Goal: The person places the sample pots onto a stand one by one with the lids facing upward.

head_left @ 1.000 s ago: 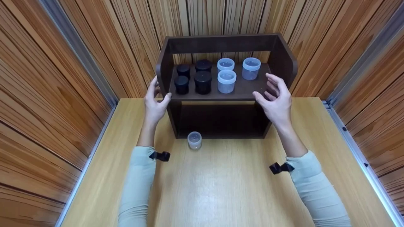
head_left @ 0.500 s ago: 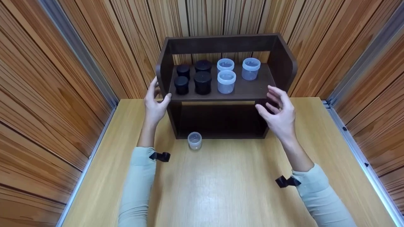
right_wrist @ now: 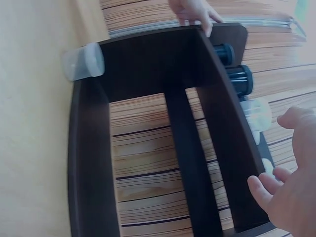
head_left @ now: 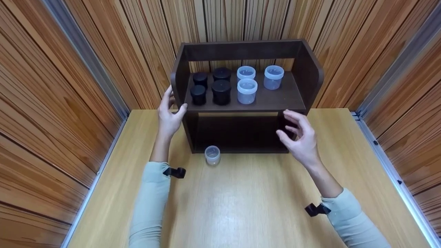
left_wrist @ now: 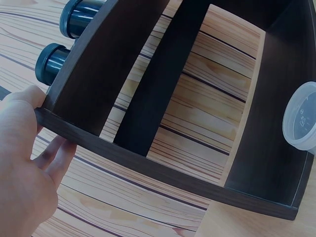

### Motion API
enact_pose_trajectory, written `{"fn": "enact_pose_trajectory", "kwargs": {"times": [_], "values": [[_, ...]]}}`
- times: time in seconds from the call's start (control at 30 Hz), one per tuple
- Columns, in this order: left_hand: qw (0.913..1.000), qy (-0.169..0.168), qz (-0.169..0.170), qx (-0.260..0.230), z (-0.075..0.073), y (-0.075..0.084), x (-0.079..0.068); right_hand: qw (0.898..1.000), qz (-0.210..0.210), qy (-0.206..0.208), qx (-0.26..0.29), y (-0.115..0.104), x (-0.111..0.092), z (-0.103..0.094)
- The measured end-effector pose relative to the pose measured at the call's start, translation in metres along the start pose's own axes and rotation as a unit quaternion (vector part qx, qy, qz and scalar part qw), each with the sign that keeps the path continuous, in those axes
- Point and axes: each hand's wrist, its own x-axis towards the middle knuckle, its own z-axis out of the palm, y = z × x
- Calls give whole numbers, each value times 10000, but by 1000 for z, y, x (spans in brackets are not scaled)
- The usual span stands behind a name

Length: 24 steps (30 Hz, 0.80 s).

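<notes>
A dark brown two-level shelf (head_left: 241,111) stands on the table. At its left side my left hand (head_left: 168,117) grips the panel, thumb at the front edge of the upper board and fingers round the outside, as the left wrist view shows. Close to the right front edge is my right hand (head_left: 302,137), fingers loosely bent, thumb apart, holding nothing. On the upper board stand several black jars (head_left: 221,93) at the left and three clear lidded jars (head_left: 247,92) towards the right. The lower compartment is dark inside.
Another clear lidded jar (head_left: 212,155) stands on the wooden table (head_left: 224,206), in front of the shelf's lower left corner. Wood-panelled walls (head_left: 51,103) enclose the table on the left, back and right, with metal rails (head_left: 396,179) along the sides.
My right hand has come down from beside the upper board to the level of the lower compartment. The left hand keeps its place on the shelf, and the jars stay put.
</notes>
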Motion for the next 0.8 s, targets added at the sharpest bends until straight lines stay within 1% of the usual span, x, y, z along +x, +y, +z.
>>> {"fn": "enact_pose_trajectory", "kwargs": {"times": [0.1, 0.17, 0.43, 0.57, 0.8], "values": [[10000, 20, 58, -55, 0, 0, 0, 9996, -173, -196, -80, 6, -5, 2], [9999, 48, 78, -101, 1, -1, 0, 9992, -215, -301, -129, 9, -9, 3], [9998, 121, 121, -109, 1, -3, 0, 9964, -156, -798, -254, 25, -22, 14], [9998, 92, 152, -49, 1, -2, 0, 9942, -199, -1000, -348, 32, -27, 21], [10000, 35, 62, -36, 1, 1, -1, 9908, -128, -1294, -376, 47, -34, 36]]}}
